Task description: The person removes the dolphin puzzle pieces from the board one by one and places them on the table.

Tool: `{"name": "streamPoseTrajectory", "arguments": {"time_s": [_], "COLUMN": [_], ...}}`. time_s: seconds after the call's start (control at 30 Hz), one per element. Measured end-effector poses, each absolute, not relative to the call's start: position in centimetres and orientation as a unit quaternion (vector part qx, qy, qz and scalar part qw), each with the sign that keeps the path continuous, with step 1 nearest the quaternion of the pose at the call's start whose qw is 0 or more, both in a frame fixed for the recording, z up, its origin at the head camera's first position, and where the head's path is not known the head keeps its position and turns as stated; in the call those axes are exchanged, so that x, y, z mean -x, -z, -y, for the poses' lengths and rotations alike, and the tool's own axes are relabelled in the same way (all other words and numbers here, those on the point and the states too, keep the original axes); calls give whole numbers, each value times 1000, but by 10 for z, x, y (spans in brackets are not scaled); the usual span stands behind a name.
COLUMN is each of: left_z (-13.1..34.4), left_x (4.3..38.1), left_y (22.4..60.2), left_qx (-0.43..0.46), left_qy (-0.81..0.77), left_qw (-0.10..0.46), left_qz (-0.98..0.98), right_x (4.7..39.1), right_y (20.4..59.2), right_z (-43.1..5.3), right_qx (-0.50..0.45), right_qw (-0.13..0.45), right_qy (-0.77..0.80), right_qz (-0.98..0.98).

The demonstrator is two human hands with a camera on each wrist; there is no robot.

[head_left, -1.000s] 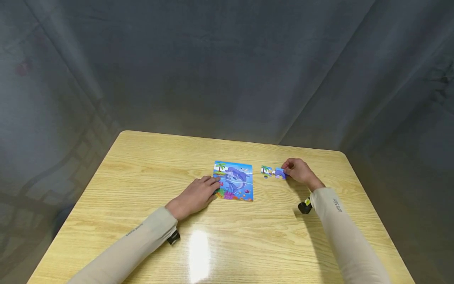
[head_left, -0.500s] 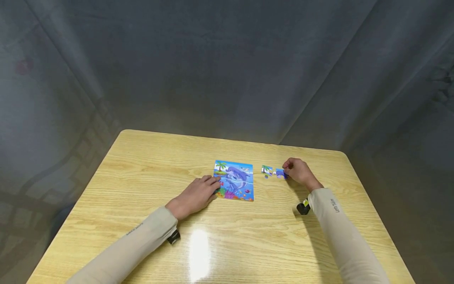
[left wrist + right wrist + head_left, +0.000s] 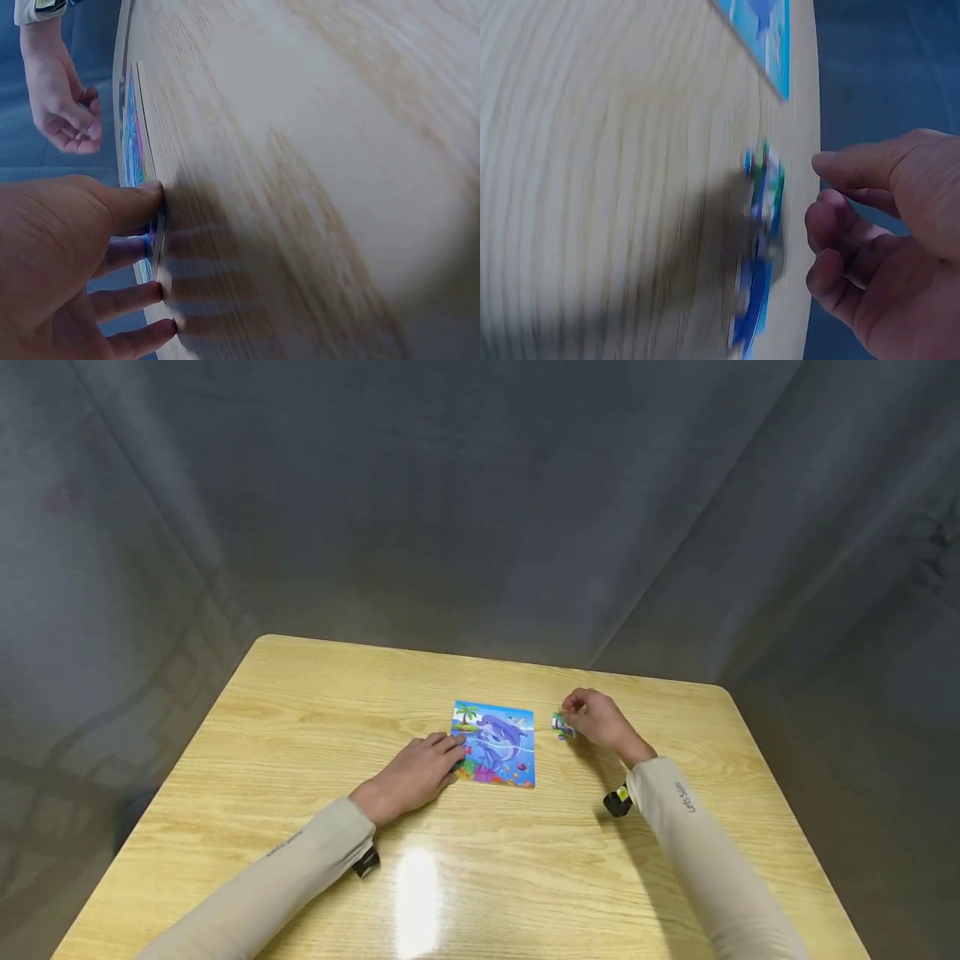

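Note:
A dolphin picture puzzle (image 3: 504,739) lies flat on the table in the head view. My left hand (image 3: 412,777) rests at its left edge, fingers extended. The left wrist view has the thumb and straight fingers (image 3: 124,300) along the puzzle's edge. Right of the puzzle, my right hand (image 3: 603,722) hovers over a palm-tree jigsaw piece (image 3: 558,722). From the right wrist, the right hand (image 3: 892,217) has loosely bent fingers, with nothing visible between them. Below it lie the blurred palm-tree piece (image 3: 769,187) and a blue jigsaw piece (image 3: 754,304), hidden by the hand in the head view.
The light wooden table (image 3: 300,718) has rounded far corners. Behind it hangs a dark grey curtain (image 3: 450,527). Small black wrist cameras sit under both sleeves, the right camera (image 3: 617,802) close above the tabletop.
My right hand has left the blue dolphin piece and moved left over the palm-tree piece. The left hand and the dolphin puzzle stay in place.

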State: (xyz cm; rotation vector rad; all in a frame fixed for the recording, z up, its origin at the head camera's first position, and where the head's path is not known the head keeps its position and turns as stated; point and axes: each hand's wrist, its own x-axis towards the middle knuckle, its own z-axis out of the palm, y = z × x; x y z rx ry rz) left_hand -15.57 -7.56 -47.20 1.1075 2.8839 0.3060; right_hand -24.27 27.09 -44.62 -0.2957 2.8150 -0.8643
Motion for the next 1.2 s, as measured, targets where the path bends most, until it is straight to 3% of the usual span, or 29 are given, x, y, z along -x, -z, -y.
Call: {"name": "streamPoseTrajectory", "arguments": {"time_s": [0.33,1.2], "left_z": [77,76], "left_x": [159,160], "left_y": [473,473], "left_qx": [-353,-350], "left_qy": [-98,-103], "left_qw": [25,28], "left_qz": [-930,-931], "right_x": [237,239], "right_y": [451,452], "right_z": [-222,-207], "right_qx": [165,166], "right_qw": [140,101], "right_qy": [246,237], "right_qz": [-945,-952]}}
